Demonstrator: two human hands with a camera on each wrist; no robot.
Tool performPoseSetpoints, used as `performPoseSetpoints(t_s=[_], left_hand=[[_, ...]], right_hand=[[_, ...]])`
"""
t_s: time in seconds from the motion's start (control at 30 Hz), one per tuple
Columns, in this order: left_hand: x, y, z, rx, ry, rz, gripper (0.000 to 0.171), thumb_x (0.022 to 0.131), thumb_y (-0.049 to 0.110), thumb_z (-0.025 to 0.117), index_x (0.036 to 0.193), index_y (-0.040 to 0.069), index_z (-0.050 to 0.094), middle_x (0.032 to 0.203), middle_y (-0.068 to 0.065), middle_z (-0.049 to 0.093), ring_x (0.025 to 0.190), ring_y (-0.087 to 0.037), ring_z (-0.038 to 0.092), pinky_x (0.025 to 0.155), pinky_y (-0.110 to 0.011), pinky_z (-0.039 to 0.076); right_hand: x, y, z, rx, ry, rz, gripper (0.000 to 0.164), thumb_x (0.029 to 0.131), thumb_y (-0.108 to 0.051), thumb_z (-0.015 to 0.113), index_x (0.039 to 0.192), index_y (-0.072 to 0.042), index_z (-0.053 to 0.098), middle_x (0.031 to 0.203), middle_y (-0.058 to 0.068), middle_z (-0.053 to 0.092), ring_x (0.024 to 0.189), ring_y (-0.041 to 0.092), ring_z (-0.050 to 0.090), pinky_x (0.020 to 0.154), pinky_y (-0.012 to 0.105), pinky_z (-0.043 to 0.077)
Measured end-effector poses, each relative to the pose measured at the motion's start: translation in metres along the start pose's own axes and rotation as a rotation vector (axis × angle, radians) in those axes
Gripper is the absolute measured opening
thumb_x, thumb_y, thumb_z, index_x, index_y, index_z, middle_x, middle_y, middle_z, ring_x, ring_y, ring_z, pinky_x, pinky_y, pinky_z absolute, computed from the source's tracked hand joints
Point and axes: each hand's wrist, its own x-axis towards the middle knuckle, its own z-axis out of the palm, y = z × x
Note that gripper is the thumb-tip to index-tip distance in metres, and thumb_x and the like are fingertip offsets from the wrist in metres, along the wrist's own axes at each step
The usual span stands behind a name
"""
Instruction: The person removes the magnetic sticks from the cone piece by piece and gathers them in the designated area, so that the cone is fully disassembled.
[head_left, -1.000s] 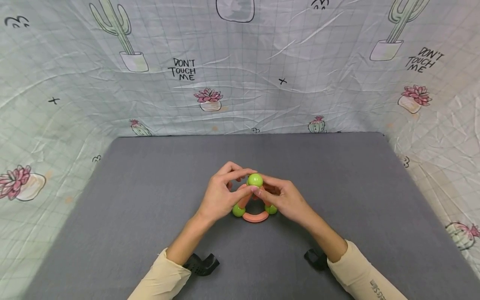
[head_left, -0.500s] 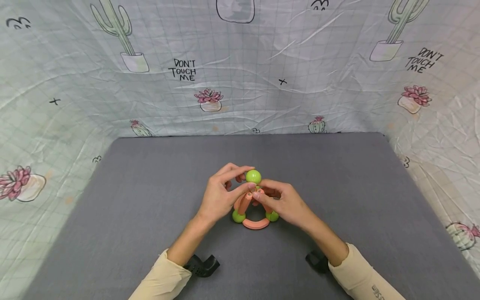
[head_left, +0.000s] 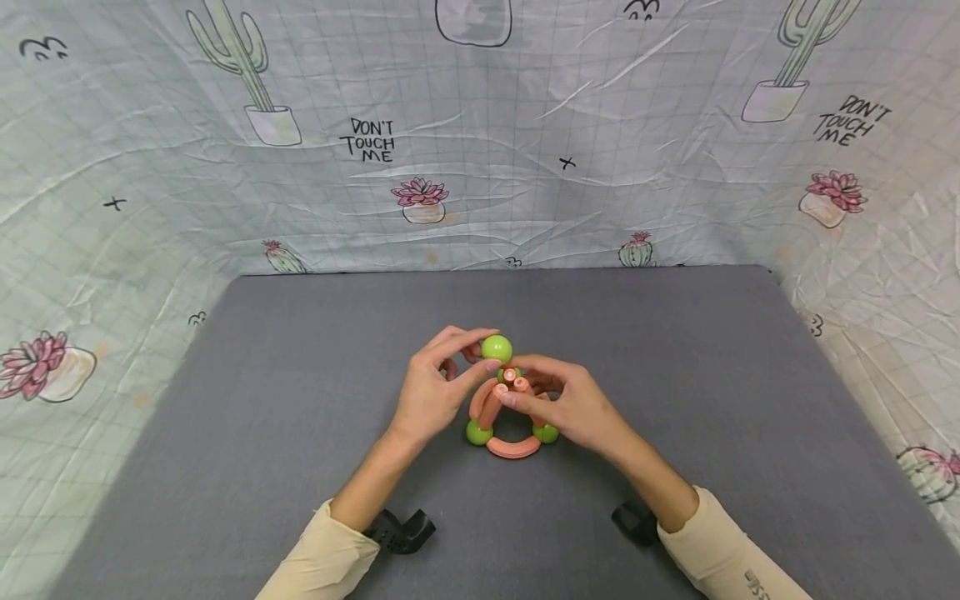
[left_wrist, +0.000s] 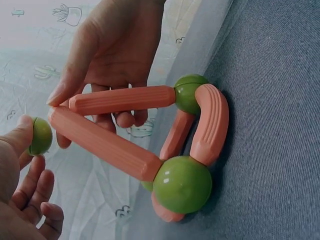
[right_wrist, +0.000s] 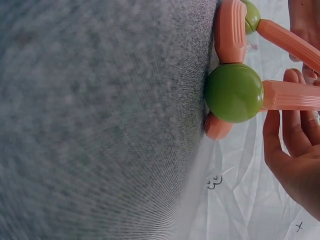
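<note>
Near the centre of the head view, the person's left hand (head_left: 433, 385) is pinching a glossy green plastic-looking ball (head_left: 497, 349), its grip clamped between thumb and fingers. Just right of it, the right hand's (head_left: 567, 395) grip is clamping the upper rod ends of a ridged salmon-pink and green frame (head_left: 513, 449), which is standing on the grey cloth-like bench (head_left: 315, 400).

Two hands (head_left: 431, 381), four green balls (head_left: 497, 349), three straight rods (left_wrist: 102, 142) and three curved rods (head_left: 513, 448) share one table (head_left: 315, 375) with two sleeves (head_left: 318, 554) and two black devices (head_left: 407, 533). Printed on the surrounding cloth (head_left: 495, 108) are two tall cacti (head_left: 238, 60), three small cacti (head_left: 636, 252), three pink succulents (head_left: 420, 192), two crosses (head_left: 567, 162) and two slogans (head_left: 373, 140) reading "Don't touch me."
</note>
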Motion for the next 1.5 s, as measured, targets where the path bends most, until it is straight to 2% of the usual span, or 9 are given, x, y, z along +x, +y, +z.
performPoseSetpoints(t_s=[0.2,0.47,0.67,0.9,1.13,1.37,1.5], left_hand=[[0.002,-0.004,-0.005,0.004,0.014,-0.026,0.032,0.093,0.025,0.081,0.124,0.028,0.077,0.099,0.003,0.067,0.089,-0.009,0.058,0.063,-0.021,0.038],[0.004,-0.011,-0.013,-0.004,0.049,-0.048,0.032,0.093,0.023,0.08,0.125,0.026,0.077,0.099,-0.001,0.068,0.094,-0.008,0.062,0.068,-0.022,0.043],[0.002,-0.017,-0.019,0.006,0.045,-0.079,0.032,0.094,0.024,0.079,0.126,0.027,0.076,0.1,-0.001,0.069,0.097,-0.008,0.063,0.069,-0.022,0.045],[0.002,-0.024,-0.025,0.031,0.056,-0.101,0.032,0.094,0.026,0.08,0.126,0.029,0.076,0.102,-0.001,0.07,0.099,-0.009,0.063,0.069,-0.022,0.046],[0.001,-0.03,-0.031,-0.016,0.062,-0.115,0.033,0.094,0.022,0.079,0.127,0.025,0.075,0.105,-0.003,0.071,0.099,-0.007,0.064,0.066,-0.021,0.047],[-0.002,-0.036,-0.035,-0.042,0.06,-0.146,0.034,0.094,0.023,0.079,0.128,0.023,0.074,0.113,-0.005,0.073,0.101,-0.004,0.066,0.067,-0.022,0.05],[-0.005,-0.039,-0.039,-0.053,0.058,-0.181,0.034,0.095,0.025,0.079,0.129,0.025,0.074,0.116,-0.005,0.074,0.102,-0.004,0.066,0.067,-0.019,0.05]], right_hand=[[0.001,0.001,-0.001,-0.023,0.012,-0.014,0.038,0.096,-0.031,0.078,0.133,-0.025,0.071,0.122,0.001,0.074,0.098,0.018,0.071,0.08,0.034,0.059],[0.002,-0.001,-0.003,-0.028,0.009,-0.026,0.038,0.096,-0.029,0.077,0.133,-0.03,0.07,0.124,0.005,0.073,0.099,0.019,0.071,0.078,0.033,0.058],[0.004,0.001,-0.002,-0.028,0.013,-0.017,0.035,0.096,-0.032,0.077,0.13,-0.034,0.071,0.124,0.001,0.074,0.101,0.019,0.071,0.082,0.037,0.058],[0.007,0.003,-0.002,-0.02,0.008,-0.035,0.035,0.097,-0.029,0.076,0.132,-0.031,0.071,0.121,0.002,0.075,0.098,0.017,0.071,0.079,0.034,0.056],[0.007,0.003,-0.004,-0.026,0.0,-0.033,0.035,0.098,-0.03,0.075,0.133,-0.032,0.07,0.124,0.005,0.075,0.097,0.017,0.071,0.077,0.032,0.056],[0.006,0.003,-0.004,-0.019,-0.009,-0.026,0.036,0.097,-0.03,0.076,0.133,-0.033,0.069,0.114,0.0,0.076,0.09,0.019,0.072,0.068,0.03,0.056],[0.006,0.002,-0.003,-0.01,-0.02,-0.039,0.038,0.098,-0.028,0.075,0.135,-0.031,0.069,0.115,0.001,0.076,0.094,0.018,0.072,0.075,0.031,0.058]])
